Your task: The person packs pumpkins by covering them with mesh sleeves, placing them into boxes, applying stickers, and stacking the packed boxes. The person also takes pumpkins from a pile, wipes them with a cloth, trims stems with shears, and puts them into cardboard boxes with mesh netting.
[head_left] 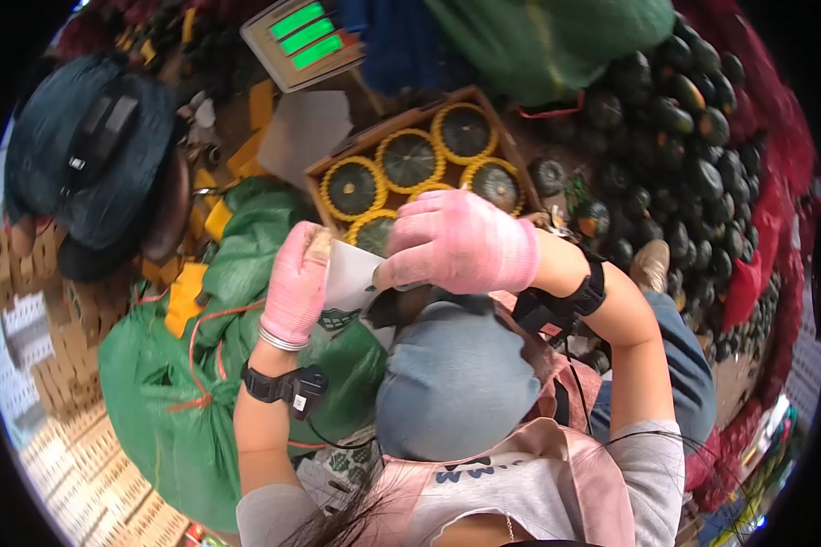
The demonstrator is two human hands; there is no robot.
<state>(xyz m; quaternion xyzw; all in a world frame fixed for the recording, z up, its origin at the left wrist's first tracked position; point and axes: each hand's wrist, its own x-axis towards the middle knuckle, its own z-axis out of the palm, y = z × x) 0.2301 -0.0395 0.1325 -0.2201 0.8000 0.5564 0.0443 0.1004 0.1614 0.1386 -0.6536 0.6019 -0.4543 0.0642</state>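
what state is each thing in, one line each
left hand: gloved, closed on the white sheet
right hand: gloved, fingers curled, grip unclear
white sheet: held up in the left hand
digital display: lit green, digits unreadable
cardboard box: open, holding squashes
squashes in box: ringed by yellow netting, tops bare
green sack: tied with orange cord

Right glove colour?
Pink. The right glove shows best in the head view.
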